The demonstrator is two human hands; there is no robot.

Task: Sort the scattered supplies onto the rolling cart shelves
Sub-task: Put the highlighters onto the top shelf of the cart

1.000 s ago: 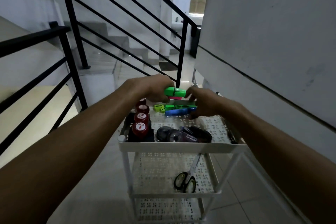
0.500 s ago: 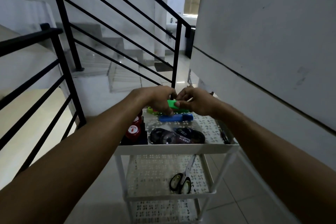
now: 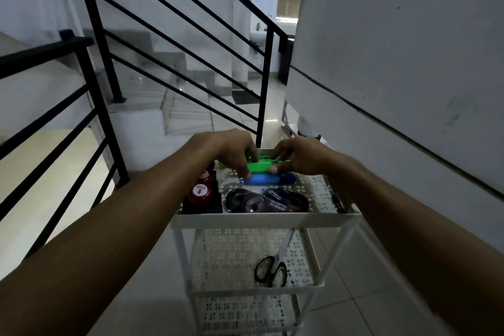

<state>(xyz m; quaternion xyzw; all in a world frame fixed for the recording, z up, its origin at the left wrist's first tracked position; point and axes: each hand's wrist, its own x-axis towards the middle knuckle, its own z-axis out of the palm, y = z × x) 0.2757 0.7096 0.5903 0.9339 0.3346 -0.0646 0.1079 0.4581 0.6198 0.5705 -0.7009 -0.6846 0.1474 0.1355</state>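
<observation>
1. A green plastic item (image 3: 260,166), of stapler or highlighter shape (type not determinable), sits at the far end of the cart's top shelf (image 3: 266,218).
2. The left hand (image 3: 234,150) grips the item's left end with fingers curled down over it.
3. The right hand (image 3: 296,157) grips the right end, thumb tip pressed against the near side and fingers curled over the top.
4. A second green piece (image 3: 263,157) shows just behind the held item, between the two hands.
5. A blue item (image 3: 268,179) of similar shape lies just in front of the green one, crosswise on the shelf.
6. Nearer the front rim lie two dark correction-tape dispensers (image 3: 268,200), touching each other, with white lettering on their bodies.
7. At the left side of the top shelf, red round caps (image 3: 200,191) stand in a row on a dark block; the nearest cap is marked "TOP" with an arrow.
8. A pair of black-handled scissors (image 3: 274,266) lies on the perforated middle shelf (image 3: 218,254), blades pointing away toward the right.
9. A lower perforated shelf (image 3: 245,314) is visible below it.
10. The white rolling cart (image 3: 180,248) stands on a tiled floor (image 3: 338,281), between a black stair railing (image 3: 106,84) on the left and a white wall (image 3: 395,63) on the right.
</observation>
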